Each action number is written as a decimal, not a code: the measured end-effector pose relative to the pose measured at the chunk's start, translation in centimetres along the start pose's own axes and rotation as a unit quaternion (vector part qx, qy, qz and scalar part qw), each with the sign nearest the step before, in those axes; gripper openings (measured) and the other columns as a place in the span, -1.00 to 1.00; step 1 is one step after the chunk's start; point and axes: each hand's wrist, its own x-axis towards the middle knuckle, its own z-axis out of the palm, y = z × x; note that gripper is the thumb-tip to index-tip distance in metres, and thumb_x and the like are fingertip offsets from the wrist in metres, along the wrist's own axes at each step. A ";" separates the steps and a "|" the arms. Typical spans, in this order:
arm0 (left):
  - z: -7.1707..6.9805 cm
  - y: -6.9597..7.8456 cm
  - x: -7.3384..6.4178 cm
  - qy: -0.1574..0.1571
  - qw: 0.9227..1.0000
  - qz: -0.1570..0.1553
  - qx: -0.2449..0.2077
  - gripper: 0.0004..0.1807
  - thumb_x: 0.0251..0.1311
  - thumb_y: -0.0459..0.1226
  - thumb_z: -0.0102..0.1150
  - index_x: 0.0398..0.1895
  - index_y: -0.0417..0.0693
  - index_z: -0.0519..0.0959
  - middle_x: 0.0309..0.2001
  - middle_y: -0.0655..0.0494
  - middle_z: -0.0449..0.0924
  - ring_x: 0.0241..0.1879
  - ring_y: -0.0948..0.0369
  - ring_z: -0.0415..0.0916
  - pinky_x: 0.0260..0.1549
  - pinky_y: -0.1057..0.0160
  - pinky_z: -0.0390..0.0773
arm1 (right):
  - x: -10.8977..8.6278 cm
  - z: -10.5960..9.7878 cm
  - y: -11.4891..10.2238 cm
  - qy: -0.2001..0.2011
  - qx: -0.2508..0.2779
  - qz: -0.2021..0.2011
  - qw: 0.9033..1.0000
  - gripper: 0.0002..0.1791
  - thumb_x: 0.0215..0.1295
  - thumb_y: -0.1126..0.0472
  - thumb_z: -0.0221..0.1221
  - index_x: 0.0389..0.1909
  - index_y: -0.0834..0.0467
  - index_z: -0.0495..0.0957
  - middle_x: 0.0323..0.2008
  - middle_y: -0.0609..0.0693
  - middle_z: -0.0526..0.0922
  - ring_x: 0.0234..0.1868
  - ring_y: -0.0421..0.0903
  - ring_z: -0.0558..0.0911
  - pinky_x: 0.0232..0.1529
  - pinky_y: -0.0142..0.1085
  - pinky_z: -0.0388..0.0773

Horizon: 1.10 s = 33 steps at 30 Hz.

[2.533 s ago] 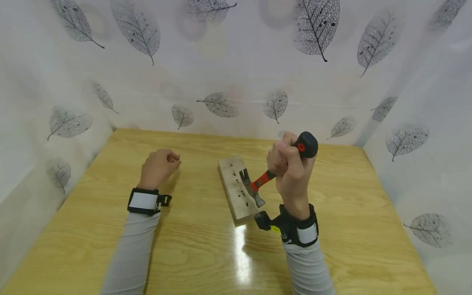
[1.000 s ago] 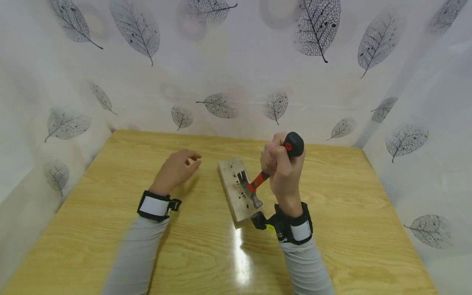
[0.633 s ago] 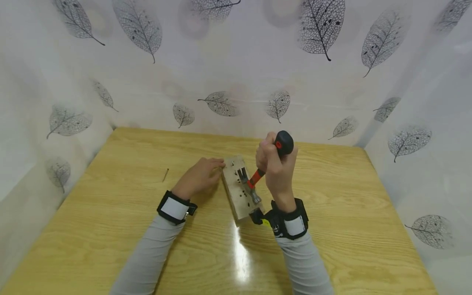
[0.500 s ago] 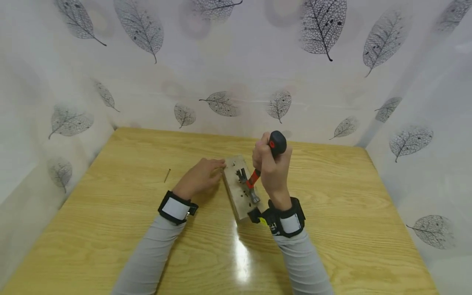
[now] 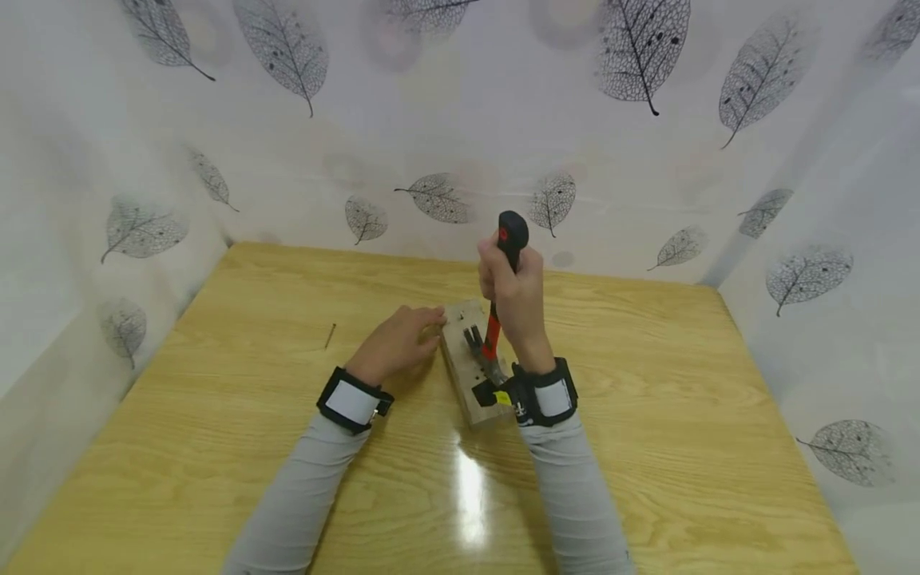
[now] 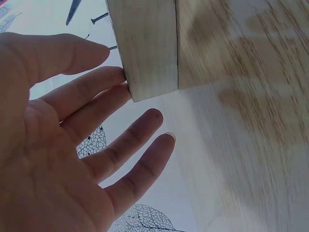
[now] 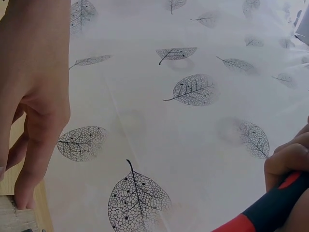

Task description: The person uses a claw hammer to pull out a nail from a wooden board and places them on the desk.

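Right hand (image 5: pixel 512 297) grasps the hammer (image 5: pixel 494 335), handle near upright, claw on the wooden block (image 5: pixel 470 375); left hand (image 5: pixel 397 343), fingers straight, braces the block from nine o'clock.

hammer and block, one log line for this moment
right hand: grips hammer, claw on wooden block | left hand: fingers steady block | loose nail: on table

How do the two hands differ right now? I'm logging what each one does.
The right hand is curled round the hammer, raised above the wooden block; the left hand holds nothing, its straight fingers touching the block's end. Both wear wrist straps and grey sleeves.
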 end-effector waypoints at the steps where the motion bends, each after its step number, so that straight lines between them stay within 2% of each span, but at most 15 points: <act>1: 0.0 0.1 0.0 0.000 1.000 -0.001 -0.001 -0.59 0.26 -0.28 0.12 0.17 -0.16 0.57 0.29 -0.02 0.45 0.24 0.00 0.33 0.34 -0.04 0.26 | 0.3 0.0 0.1 -0.004 0.001 0.008 1.000 -0.76 0.37 0.28 0.00 -0.53 0.13 0.35 -0.79 -0.20 0.18 -0.82 -0.20 0.05 -0.85 -0.39 -0.06; 6: -0.2 0.3 0.0 -0.005 1.000 -0.014 -0.013 -0.59 0.24 -0.31 0.12 0.18 -0.16 0.57 0.28 -0.02 0.46 0.23 0.02 0.33 0.27 -0.02 0.37 | 1.9 0.6 1.0 -0.015 -0.021 0.071 0.997 -0.75 0.39 0.25 0.03 -0.53 0.15 0.34 -0.78 -0.18 0.20 -0.81 -0.19 0.08 -0.82 -0.42 -0.01; 9: -0.3 0.3 -0.1 -0.012 1.000 -0.021 -0.018 -0.58 0.26 -0.32 0.11 0.19 -0.16 0.55 0.31 -0.01 0.43 0.26 0.01 0.30 0.28 -0.05 0.35 | 2.9 1.2 1.2 -0.012 -0.056 0.106 0.993 -0.74 0.40 0.22 0.03 -0.53 0.17 0.36 -0.79 -0.16 0.22 -0.81 -0.18 0.10 -0.80 -0.43 0.04; 13: -0.1 0.1 0.0 -0.024 0.999 -0.029 -0.015 -0.57 0.29 -0.30 0.10 0.23 -0.12 0.53 0.34 0.02 0.39 0.29 0.01 0.27 0.31 -0.06 0.31 | 3.7 2.1 0.7 -0.005 -0.097 0.133 0.986 -0.71 0.40 0.21 0.03 -0.56 0.17 0.36 -0.79 -0.16 0.24 -0.81 -0.19 0.15 -0.78 -0.44 0.08; 19: 0.2 0.0 0.1 -0.022 0.999 -0.028 0.000 -0.56 0.29 -0.28 0.09 0.25 -0.10 0.52 0.35 0.05 0.38 0.28 0.00 0.28 0.31 -0.06 0.30 | 4.3 2.3 0.6 -0.004 -0.109 0.151 0.982 -0.69 0.39 0.24 0.01 -0.60 0.13 0.31 -0.80 -0.18 0.24 -0.81 -0.21 0.15 -0.79 -0.48 0.09; 27: 0.1 0.1 0.0 -0.019 0.999 -0.031 0.001 -0.56 0.28 -0.29 0.10 0.24 -0.13 0.52 0.35 0.02 0.37 0.30 0.02 0.26 0.39 -0.04 0.16 | 4.8 1.4 1.2 -0.021 -0.063 0.157 0.985 -0.69 0.45 0.23 -0.04 -0.55 0.20 0.29 -0.80 -0.17 0.17 -0.82 -0.22 0.09 -0.80 -0.46 0.05; 33: 0.1 0.3 0.2 -0.021 0.999 -0.031 -0.004 -0.56 0.27 -0.30 0.10 0.23 -0.12 0.52 0.34 0.02 0.39 0.29 0.05 0.28 0.35 -0.03 0.25 | 4.8 1.3 1.1 -0.029 -0.057 0.162 0.985 -0.70 0.44 0.24 -0.04 -0.54 0.18 0.30 -0.80 -0.16 0.18 -0.82 -0.20 0.10 -0.80 -0.46 0.06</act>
